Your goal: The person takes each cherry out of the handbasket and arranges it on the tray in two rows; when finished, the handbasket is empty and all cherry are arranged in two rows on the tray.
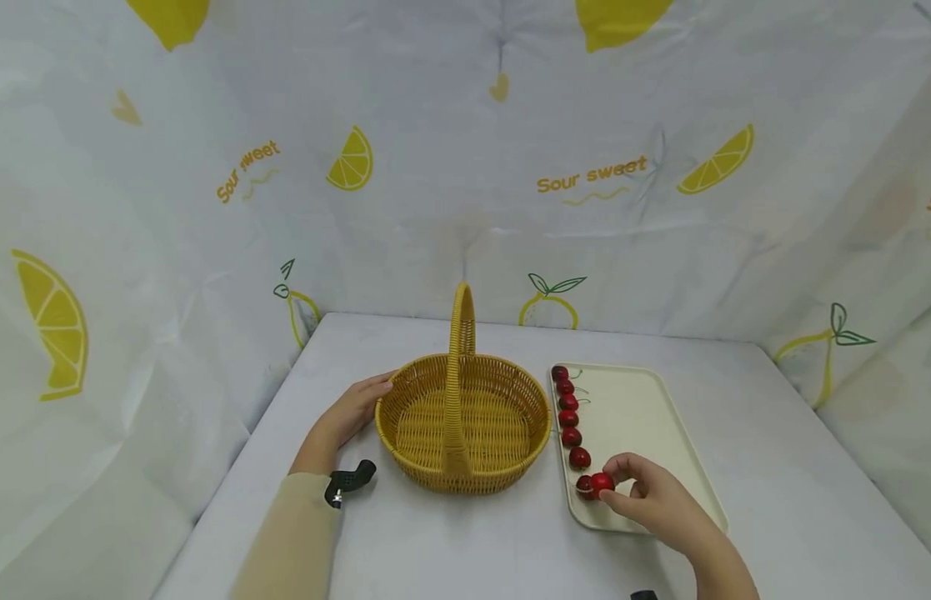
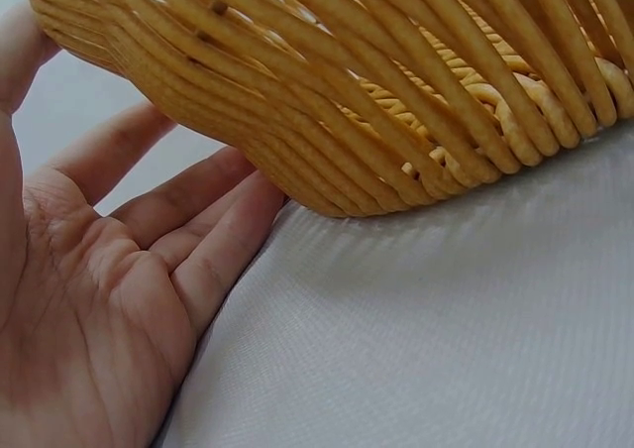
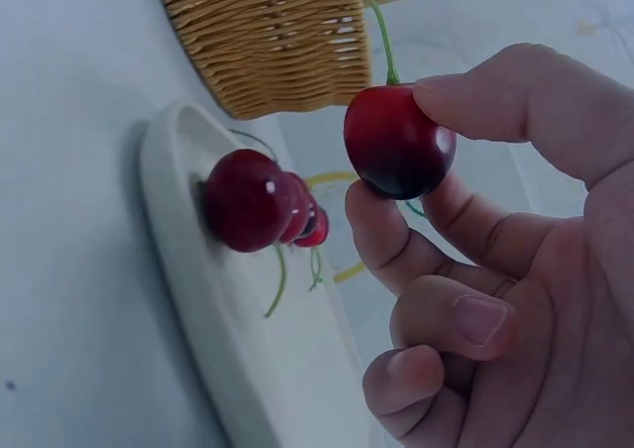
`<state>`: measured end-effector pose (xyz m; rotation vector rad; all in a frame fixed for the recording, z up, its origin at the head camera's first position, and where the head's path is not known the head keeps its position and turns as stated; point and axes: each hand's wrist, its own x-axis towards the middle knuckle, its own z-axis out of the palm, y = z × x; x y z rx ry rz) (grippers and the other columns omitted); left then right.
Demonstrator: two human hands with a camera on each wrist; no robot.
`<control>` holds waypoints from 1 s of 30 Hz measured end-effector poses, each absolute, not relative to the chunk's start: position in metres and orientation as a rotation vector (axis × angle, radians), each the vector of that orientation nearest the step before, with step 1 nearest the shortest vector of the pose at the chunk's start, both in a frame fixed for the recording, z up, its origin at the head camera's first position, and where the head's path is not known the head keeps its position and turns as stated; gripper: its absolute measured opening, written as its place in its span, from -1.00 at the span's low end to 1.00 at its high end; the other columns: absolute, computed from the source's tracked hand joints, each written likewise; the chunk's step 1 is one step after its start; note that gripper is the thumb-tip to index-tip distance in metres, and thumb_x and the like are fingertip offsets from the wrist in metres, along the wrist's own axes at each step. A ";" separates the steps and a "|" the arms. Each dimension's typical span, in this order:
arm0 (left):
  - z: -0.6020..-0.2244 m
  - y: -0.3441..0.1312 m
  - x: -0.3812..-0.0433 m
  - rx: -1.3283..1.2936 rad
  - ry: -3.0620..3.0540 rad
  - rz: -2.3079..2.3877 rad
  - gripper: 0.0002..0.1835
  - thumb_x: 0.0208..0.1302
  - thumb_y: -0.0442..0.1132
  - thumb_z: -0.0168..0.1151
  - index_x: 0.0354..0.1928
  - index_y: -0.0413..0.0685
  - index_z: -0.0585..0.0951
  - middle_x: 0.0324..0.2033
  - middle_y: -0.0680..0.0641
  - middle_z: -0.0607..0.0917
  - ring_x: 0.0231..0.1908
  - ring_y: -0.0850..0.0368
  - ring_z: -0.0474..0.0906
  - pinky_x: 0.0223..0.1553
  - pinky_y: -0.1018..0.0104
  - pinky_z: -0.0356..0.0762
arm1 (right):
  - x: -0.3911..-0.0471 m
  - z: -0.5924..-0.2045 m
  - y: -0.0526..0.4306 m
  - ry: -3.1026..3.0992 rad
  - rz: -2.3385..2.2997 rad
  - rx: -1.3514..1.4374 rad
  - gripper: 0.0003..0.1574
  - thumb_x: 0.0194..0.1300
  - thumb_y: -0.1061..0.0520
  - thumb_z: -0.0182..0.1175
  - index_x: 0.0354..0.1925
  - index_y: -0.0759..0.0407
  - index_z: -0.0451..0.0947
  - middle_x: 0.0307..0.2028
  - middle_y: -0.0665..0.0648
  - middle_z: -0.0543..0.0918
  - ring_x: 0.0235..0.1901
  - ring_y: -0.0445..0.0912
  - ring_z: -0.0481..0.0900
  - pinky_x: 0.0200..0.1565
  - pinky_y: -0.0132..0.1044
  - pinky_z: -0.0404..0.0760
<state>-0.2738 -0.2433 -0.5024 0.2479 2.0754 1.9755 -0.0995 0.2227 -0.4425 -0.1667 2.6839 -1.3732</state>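
Between the thumb and fingertips of my right hand (image 1: 663, 504) a red cherry (image 3: 399, 143) is pinched, its green stem pointing up in the right wrist view. This hand is over the near left part of a cream tray (image 1: 645, 417). Another dark cherry (image 1: 585, 487) is beside the held one, and several more cherries (image 1: 568, 418) line the tray's left edge. My left hand (image 1: 354, 408) rests against the left side of a yellow wicker basket (image 1: 465, 479), its extended fingers (image 2: 213, 260) touching the outer weave. The basket's inside bottom is bare.
The basket's tall arched handle (image 1: 455, 392) rises over its middle. A white cloth covers the table (image 1: 435, 550), and a lemon-print curtain (image 1: 450, 208) hangs behind it. A black strap piece (image 1: 350, 482) is on the left wrist.
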 end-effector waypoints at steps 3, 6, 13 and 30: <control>-0.503 -0.243 -0.273 0.244 2.079 1.976 -0.38 0.53 -0.05 0.11 0.49 -0.22 0.37 0.46 -0.16 0.39 0.49 -0.04 0.23 0.49 0.08 0.12 | -0.095 -0.454 0.224 2.676 -1.350 -0.176 -0.63 0.23 0.15 0.44 -0.06 0.22 0.56 -0.21 0.10 0.65 -0.58 -0.19 0.32 -0.52 -0.35 0.36; -0.502 -0.244 -0.273 0.237 2.088 1.970 -0.37 0.53 -0.04 0.12 0.49 -0.22 0.37 0.46 -0.15 0.40 0.49 -0.04 0.23 0.48 0.08 0.13 | -0.092 -0.464 0.223 2.668 -1.336 -0.203 -0.64 0.22 0.15 0.44 -0.08 0.23 0.56 -0.24 0.08 0.66 -0.55 -0.18 0.34 -0.48 -0.35 0.39; -0.502 -0.247 -0.273 0.238 2.088 1.974 -0.34 0.52 -0.02 0.13 0.49 -0.25 0.35 0.46 -0.20 0.38 0.50 -0.08 0.20 0.49 0.04 0.10 | -0.092 -0.471 0.217 2.721 -1.268 -0.099 -0.62 0.18 0.11 0.49 -0.10 0.21 0.60 -0.30 0.02 0.64 -0.45 -0.12 0.40 -0.40 -0.33 0.43; -0.504 -0.249 -0.271 0.258 2.100 1.975 -0.36 0.53 -0.04 0.11 0.49 -0.25 0.35 0.47 -0.18 0.37 0.51 -0.06 0.17 0.50 0.06 0.08 | -0.091 -0.476 0.201 2.886 -1.103 0.022 -0.66 0.15 0.09 0.50 -0.11 0.11 0.66 -0.39 -0.11 0.63 -0.54 -0.15 0.39 -0.43 -0.31 0.39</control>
